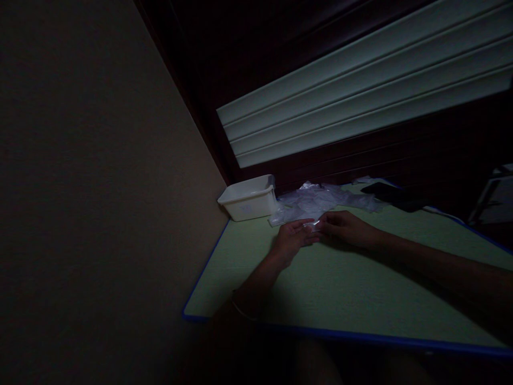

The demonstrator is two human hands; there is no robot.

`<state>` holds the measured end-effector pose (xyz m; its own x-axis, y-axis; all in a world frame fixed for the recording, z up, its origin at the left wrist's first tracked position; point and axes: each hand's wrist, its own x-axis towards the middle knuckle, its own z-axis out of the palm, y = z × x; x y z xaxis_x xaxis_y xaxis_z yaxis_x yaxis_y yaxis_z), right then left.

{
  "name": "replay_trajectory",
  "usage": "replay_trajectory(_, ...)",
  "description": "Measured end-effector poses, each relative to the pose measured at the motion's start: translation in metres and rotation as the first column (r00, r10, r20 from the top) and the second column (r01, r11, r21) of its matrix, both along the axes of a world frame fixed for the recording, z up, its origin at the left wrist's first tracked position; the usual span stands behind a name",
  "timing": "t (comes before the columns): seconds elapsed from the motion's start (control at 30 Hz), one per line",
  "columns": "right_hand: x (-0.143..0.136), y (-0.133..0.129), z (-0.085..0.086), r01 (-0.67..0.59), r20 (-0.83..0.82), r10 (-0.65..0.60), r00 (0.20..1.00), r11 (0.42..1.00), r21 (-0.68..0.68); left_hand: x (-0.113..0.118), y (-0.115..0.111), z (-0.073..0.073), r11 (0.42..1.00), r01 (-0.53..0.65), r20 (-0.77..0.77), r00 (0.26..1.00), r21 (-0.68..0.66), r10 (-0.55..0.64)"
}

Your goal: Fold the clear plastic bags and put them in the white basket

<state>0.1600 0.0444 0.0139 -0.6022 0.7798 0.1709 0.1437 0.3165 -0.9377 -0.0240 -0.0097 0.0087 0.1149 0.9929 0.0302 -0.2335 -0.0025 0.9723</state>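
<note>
Above the middle of the table, my left hand [292, 239] and my right hand [345, 226] meet at a small clear plastic bag [313, 225]. Both hands have their fingers closed on it, the left from its left side and the right from its right. A bright glint shows on the plastic; whether anything lies inside is too dark to tell. Just behind the hands spreads a loose heap of clear plastic bags [320, 200].
The pale green table [344, 289] has a blue edge. A white plastic bin [250, 206] stands at its back left, by a wall [120, 187]. A dark flat object [390, 195] lies at the back right, near a cable. Behind rises a dark panel with pale slats [360, 91].
</note>
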Motion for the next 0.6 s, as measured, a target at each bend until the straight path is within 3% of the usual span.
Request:
replay_trajectory(0.37,0.0006,-0.001,-0.0026,-0.078,-0.114,0.061,0.992,0.986,-0.15,-0.0001,0.0016,-0.0018,1.0,-0.02,0.038,0.999,-0.008,0.02)
replay_trajectory(0.6,0.0023,0.003,-0.0049,-0.089,-0.116,0.073,0.991,0.987,-0.134,0.0015,-0.0005,0.0003,1.0,-0.006,0.081,0.997,-0.003,0.006)
